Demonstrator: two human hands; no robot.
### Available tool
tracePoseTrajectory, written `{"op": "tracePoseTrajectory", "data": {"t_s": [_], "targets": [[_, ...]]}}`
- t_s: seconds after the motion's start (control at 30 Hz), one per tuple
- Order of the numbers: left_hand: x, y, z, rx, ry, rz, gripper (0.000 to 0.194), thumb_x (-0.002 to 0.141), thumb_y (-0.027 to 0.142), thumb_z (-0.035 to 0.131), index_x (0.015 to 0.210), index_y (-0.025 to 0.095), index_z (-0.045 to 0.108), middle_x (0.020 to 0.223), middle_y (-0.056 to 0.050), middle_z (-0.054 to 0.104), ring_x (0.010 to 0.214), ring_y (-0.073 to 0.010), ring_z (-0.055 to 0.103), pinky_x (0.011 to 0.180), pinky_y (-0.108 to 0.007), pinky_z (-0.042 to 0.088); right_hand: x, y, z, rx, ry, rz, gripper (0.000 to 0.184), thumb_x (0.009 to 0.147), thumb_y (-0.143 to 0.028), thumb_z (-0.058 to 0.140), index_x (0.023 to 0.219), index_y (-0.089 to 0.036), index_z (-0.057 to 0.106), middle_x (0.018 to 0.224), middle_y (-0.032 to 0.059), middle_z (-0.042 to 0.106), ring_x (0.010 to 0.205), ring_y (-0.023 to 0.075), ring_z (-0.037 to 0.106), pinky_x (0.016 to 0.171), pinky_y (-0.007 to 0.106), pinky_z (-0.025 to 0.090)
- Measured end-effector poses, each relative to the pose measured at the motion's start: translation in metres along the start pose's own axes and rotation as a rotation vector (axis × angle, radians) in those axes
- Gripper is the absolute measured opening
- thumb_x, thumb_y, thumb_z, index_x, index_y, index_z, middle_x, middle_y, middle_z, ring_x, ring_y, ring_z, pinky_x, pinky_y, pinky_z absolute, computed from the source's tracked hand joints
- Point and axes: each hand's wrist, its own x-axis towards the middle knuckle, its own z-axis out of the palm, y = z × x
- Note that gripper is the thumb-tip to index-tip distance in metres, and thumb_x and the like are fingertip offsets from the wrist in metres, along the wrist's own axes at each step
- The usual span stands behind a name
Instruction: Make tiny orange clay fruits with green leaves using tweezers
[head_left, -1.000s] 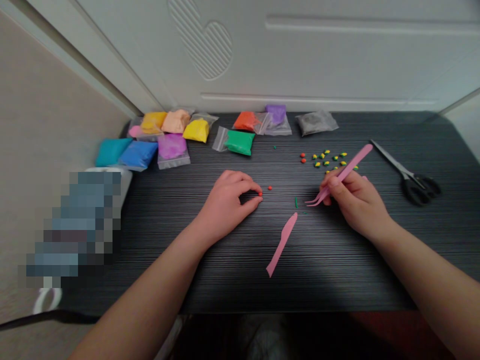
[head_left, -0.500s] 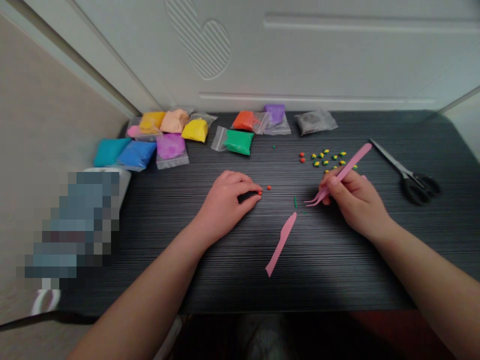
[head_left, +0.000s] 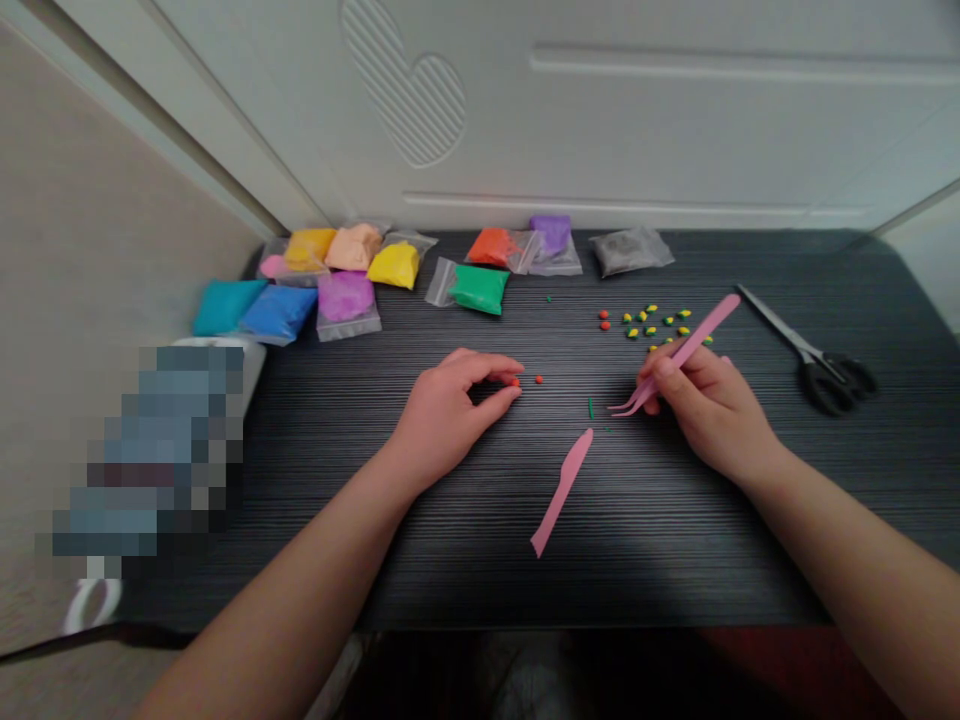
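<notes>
My left hand (head_left: 455,415) rests on the dark table with thumb and fingers closed around a small orange-red clay ball (head_left: 515,382). A second orange clay ball (head_left: 538,379) lies just right of the fingertips. In my right hand (head_left: 709,395) is a pair of pink tweezers (head_left: 694,345), its two curved tips slightly apart and pointing left. Between the hands lies a thin green clay strip (head_left: 590,408), with a tiny green bit (head_left: 608,429) near it. Below them a pink plastic knife (head_left: 562,492) lies slantwise.
Several yellow-and-green clay pieces (head_left: 650,331) and two red-orange balls (head_left: 604,325) lie beyond my right hand. Black-handled scissors (head_left: 810,355) lie at the right. Bags of coloured clay, such as a green one (head_left: 480,288), line the back near the white panel (head_left: 675,130).
The orange ball at my left hand sits slightly further in between thumb and fingers. The right hand keeps the tweezers in nearly the same place. The whole view has shifted slightly.
</notes>
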Motion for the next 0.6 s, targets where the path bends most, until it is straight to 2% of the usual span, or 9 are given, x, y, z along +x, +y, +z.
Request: {"op": "tracePoseTrajectory", "data": {"t_s": [0.37,0.6], "targets": [[-0.0004,0.0027,-0.0008,0.021,0.021,0.028,0.017,0.076,0.031,0.055,0.085,0.02,0.065,0.085,0.001,0.065,0.083,-0.0129,0.056,0.077,-0.025,0.042,-0.0003,0.0015,0.0,0.029,-0.004,-0.007,0.022,0.084,-0.039,0.042,0.078,-0.021,0.052,0.06,-0.0027,0.049,0.055,0.0092,0.045,0.052,0.024,0.035],[-0.0003,0.001,0.0004,0.018,0.027,0.05,0.022,0.078,0.03,0.052,0.092,0.02,0.065,0.086,-0.001,0.066,0.084,-0.0133,0.056,0.078,-0.026,0.043,-0.0007,-0.0003,0.0005,0.008,-0.002,-0.006,0.022,0.084,-0.039,0.042,0.078,-0.02,0.052,0.06,-0.0027,0.049,0.054,0.0088,0.045,0.051,0.024,0.035]]}}
